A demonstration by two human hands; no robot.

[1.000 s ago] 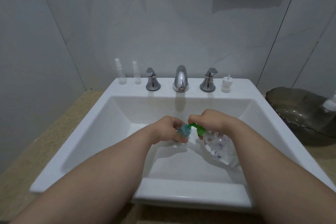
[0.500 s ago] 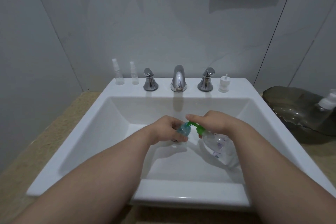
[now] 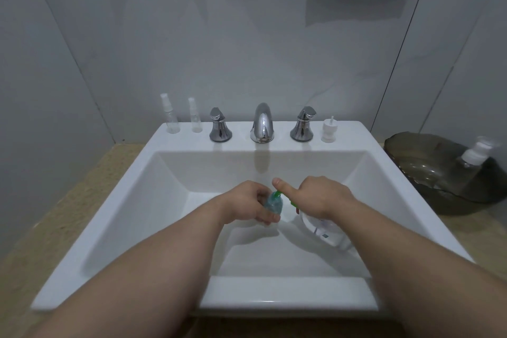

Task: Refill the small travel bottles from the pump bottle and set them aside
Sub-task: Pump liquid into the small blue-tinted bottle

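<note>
head view: left hand [image 3: 247,204] curled round the small travel bottle [image 3: 273,203], blue-tinted, held low over the basin of the sink [image 3: 288,293]. right hand [image 3: 321,197] grips the pump bottle [image 3: 325,230] near its neck, bottle tilted, index finger laid along the green pump head [image 3: 277,195], whose spout meets the travel bottle's mouth. step judged: dispensing. to do well: hold the mouth directly under the spout, press in short even strokes, stop short of the brim. two clear spray bottles [image 3: 170,118] stand left of the faucet [image 3: 262,123]; white pump cap [image 3: 328,130] to its right.
</note>
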